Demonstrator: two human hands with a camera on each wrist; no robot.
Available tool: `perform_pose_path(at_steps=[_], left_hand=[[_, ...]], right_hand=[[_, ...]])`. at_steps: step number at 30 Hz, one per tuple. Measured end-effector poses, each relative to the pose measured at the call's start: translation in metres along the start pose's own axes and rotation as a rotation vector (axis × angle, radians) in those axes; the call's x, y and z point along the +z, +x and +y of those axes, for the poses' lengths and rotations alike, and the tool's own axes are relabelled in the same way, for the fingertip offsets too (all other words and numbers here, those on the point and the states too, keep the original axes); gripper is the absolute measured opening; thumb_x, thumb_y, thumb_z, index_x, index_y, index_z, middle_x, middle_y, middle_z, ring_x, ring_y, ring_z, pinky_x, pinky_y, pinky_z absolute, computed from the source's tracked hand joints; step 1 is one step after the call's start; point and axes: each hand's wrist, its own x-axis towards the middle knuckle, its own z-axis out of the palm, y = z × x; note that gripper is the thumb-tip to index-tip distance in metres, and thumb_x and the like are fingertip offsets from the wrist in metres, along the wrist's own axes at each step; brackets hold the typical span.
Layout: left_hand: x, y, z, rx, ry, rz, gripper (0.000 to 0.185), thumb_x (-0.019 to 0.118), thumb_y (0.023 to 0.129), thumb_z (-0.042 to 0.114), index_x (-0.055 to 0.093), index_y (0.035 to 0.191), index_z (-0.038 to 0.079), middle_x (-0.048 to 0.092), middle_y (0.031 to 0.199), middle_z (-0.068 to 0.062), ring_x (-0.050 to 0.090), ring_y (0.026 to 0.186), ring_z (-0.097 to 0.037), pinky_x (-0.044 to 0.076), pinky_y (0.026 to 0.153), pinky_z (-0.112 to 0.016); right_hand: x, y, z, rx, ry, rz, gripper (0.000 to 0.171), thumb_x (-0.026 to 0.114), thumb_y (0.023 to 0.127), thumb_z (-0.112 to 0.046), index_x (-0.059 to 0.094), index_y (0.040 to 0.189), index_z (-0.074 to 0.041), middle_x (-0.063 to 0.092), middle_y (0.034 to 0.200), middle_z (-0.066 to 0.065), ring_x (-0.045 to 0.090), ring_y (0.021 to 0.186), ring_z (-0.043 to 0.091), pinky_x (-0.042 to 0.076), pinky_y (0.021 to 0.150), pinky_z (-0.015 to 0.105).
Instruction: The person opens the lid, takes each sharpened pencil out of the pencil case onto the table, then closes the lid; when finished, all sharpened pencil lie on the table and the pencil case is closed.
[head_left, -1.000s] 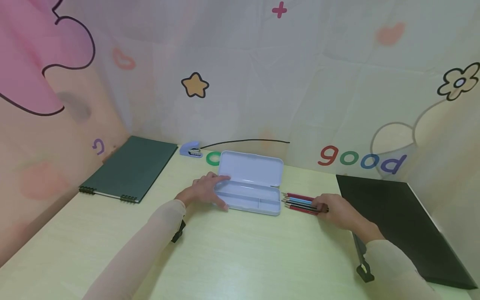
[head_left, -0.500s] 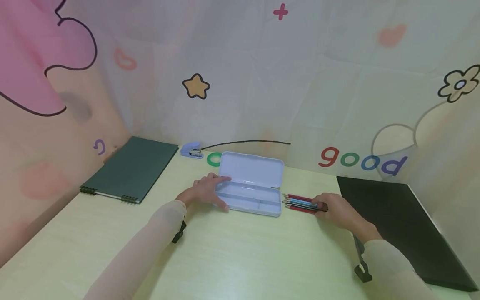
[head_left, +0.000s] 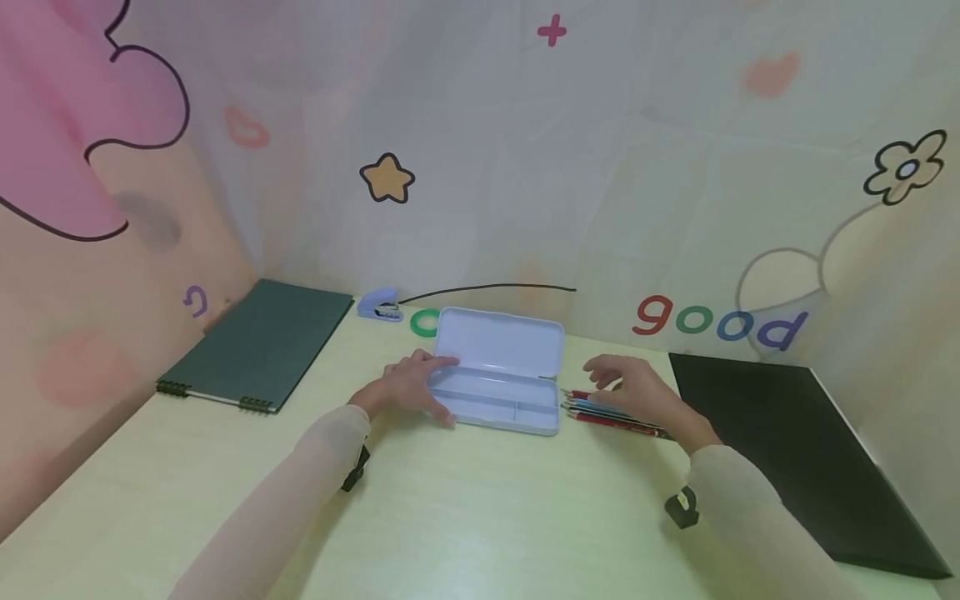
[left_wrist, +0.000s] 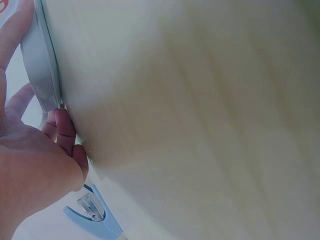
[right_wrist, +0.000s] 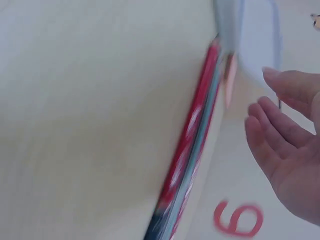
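A pale blue pencil case (head_left: 498, 342) lies with its lid up, its divided tray (head_left: 472, 406) facing me. My left hand (head_left: 405, 385) holds the case's left end, thumb at the front edge and index finger near the hinge. From the left wrist view, more fingers (left_wrist: 65, 127) curl by the case's corner. Several pencils (head_left: 617, 421), red, blue and black, lie side by side just right of the case, tips toward it. Above them is my right hand (head_left: 637, 392), its fingers loosely bent and holding nothing; the right wrist view shows it apart from the pencils (right_wrist: 192, 120).
Behind the case's left side are a green tape ring (head_left: 425, 322) and a light blue stapler (head_left: 378, 306). A dark green spiral notebook (head_left: 258, 346) lies at the left. On the right is a large black flat board (head_left: 795, 458). A printed cloth (head_left: 495, 208) hangs behind the table.
My right hand has let go of the pencils' rear ends and moved up and left over them. The pencils now lie on the table. My left hand stays on the case.
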Motion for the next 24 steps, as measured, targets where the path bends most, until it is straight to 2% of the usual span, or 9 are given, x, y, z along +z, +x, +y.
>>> perform_pose_path(at_steps=[6,11,17,24], left_hand=[[0.002,0.0,0.0,-0.001,0.004,0.01,0.098,0.088,0.071,0.046,0.039,0.153,0.029,0.04,0.144,-0.015,0.039,0.131,-0.035,0.029,0.11,-0.056],[0.003,0.0,0.001,0.001,-0.001,0.011,0.098,0.089,0.07,0.046,0.039,0.153,0.029,0.039,0.144,-0.015,0.039,0.131,-0.035,0.029,0.11,-0.056],[0.003,0.001,0.0,0.001,0.003,0.009,0.098,0.089,0.069,0.047,0.04,0.153,0.03,0.04,0.143,-0.014,0.039,0.132,-0.034,0.029,0.109,-0.055],[0.002,0.002,0.0,-0.015,0.013,0.009,0.097,0.088,0.07,0.048,0.04,0.153,0.031,0.039,0.144,-0.014,0.038,0.133,-0.035,0.029,0.11,-0.056]], right_hand=[[0.016,0.03,-0.032,-0.067,0.071,-0.107,0.04,0.071,0.09,-0.009,0.062,0.127,-0.002,0.071,0.112,0.015,0.067,0.106,0.03,0.056,0.092,0.047],[0.029,0.045,-0.049,-0.062,0.098,-0.187,0.042,0.072,0.089,-0.01,0.061,0.13,-0.005,0.07,0.118,0.013,0.066,0.112,0.03,0.053,0.098,0.046],[0.039,0.055,-0.058,-0.08,0.124,-0.228,0.045,0.074,0.088,-0.009,0.06,0.13,-0.004,0.069,0.12,0.016,0.065,0.113,0.032,0.053,0.099,0.046],[0.051,0.062,-0.065,-0.126,0.095,-0.235,0.043,0.074,0.089,-0.012,0.061,0.128,-0.002,0.071,0.112,0.014,0.066,0.105,0.027,0.053,0.097,0.043]])
